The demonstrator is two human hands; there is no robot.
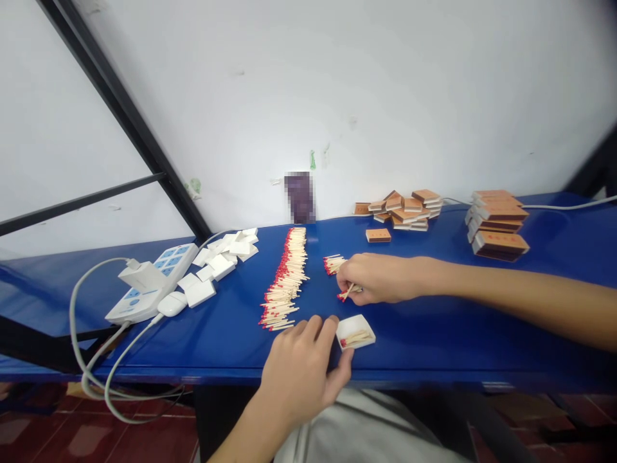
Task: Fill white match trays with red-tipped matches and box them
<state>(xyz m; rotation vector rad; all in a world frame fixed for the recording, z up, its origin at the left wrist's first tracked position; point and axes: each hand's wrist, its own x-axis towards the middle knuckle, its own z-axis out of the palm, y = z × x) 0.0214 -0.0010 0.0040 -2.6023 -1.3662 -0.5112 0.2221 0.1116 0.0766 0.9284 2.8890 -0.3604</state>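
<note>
Near the front edge of the blue table, my left hand point(306, 366) grips the left side of a small white tray point(364, 323) between thumb and fingers. Several red-tipped matches point(357, 338) lie inside that tray. My right hand point(369, 280) pinches a few matches point(348, 292) just above and behind the tray, their red heads pointing left. Behind its fingers lies a small group of matches point(333, 263). A long row of matches point(288, 276) runs from back to front, left of both hands, red heads mostly on the left.
White trays point(222, 265) are heaped at the left, beside a power strip point(172, 262) with plugs and cables. Orange matchboxes point(405, 209) lie piled at the back, and more are stacked point(499, 222) at the right. A pixelated dark object point(300, 198) stands against the wall.
</note>
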